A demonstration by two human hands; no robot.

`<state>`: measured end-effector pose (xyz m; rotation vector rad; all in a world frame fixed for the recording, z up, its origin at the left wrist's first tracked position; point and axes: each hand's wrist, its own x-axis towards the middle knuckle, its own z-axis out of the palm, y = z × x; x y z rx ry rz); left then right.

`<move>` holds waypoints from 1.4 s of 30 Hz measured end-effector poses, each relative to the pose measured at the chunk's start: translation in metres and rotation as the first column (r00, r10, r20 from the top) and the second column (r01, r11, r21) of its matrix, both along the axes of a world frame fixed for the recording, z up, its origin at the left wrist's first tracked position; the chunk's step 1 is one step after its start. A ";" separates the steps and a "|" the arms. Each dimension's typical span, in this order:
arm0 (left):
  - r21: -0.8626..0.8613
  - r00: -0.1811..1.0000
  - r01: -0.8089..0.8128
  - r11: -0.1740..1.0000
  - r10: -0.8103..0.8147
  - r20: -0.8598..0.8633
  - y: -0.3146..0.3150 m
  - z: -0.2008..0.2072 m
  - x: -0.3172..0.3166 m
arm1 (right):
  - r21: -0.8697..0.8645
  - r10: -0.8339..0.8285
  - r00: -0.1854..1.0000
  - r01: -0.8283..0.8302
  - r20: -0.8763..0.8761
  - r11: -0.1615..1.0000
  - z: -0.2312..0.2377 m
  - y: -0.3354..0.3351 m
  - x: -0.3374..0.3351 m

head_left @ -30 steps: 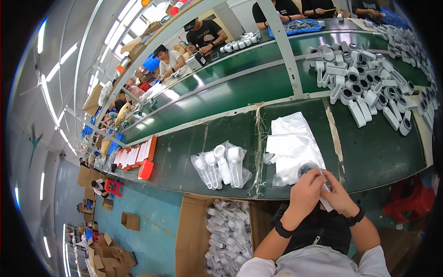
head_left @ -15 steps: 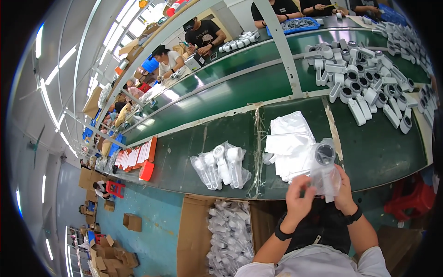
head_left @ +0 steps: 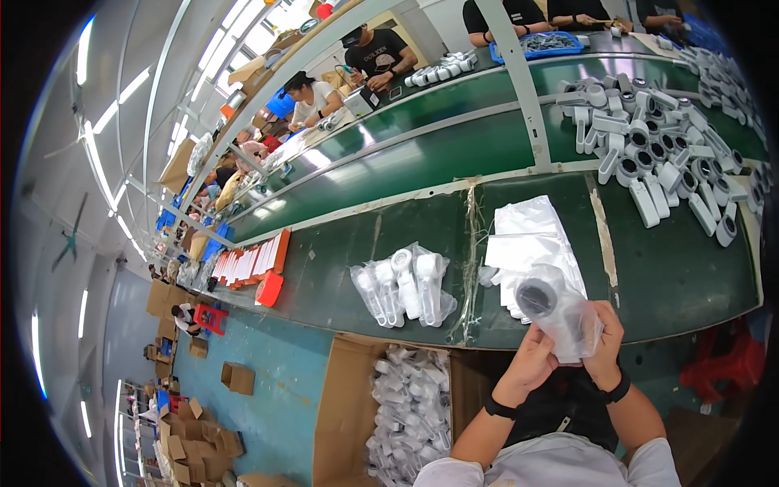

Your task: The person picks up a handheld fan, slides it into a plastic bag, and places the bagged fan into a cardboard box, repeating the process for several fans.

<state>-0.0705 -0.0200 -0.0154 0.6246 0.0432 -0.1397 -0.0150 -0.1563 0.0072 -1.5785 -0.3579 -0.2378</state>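
In front of me is a white handheld device [head_left: 537,299] with a round dark-faced head, inside a clear plastic bag [head_left: 574,329]. My left hand [head_left: 529,361] is closed on the bag's lower left side. On its right side, my right hand [head_left: 605,345] grips the same bag, thumb toward me. Just behind them lies a stack of white plastic bags [head_left: 531,231] on the dark green bench [head_left: 324,276]. Several bagged white devices [head_left: 404,284] rest side by side to the left. The device's handle shows only dimly through the plastic.
Below the bench, an open cardboard box [head_left: 345,414] holds many bagged devices [head_left: 410,406]. Unbagged devices [head_left: 649,150] are piled at the far right. Orange-edged white cards [head_left: 256,260] and an orange tape roll [head_left: 268,288] lie left. Co-workers [head_left: 377,57] sit across the green conveyor [head_left: 422,134].
The bagged device has tilted, its round head swinging left and toward me. My left hand has gone from loose fingers beside the bag to gripping it. The view has shifted slightly.
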 end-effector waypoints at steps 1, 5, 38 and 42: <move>-0.065 0.999 0.046 0.997 -0.045 0.019 0.003 0.002 -0.002 | 0.003 0.025 1.000 -0.025 0.016 1.000 0.000 0.000 0.000; 0.033 0.997 -0.069 0.997 0.068 0.034 0.010 0.000 -0.002 | 0.191 0.054 0.991 -0.031 -0.119 0.981 -0.014 0.004 -0.005; 0.863 0.432 0.175 -0.473 0.825 0.365 0.344 -0.014 -0.050 | -0.237 0.124 0.985 -0.149 -0.120 0.960 -0.033 -0.012 0.006; 0.659 0.454 0.155 -0.736 0.645 0.615 0.322 0.008 -0.040 | -0.235 0.118 0.988 -0.138 -0.094 0.962 -0.033 -0.010 0.007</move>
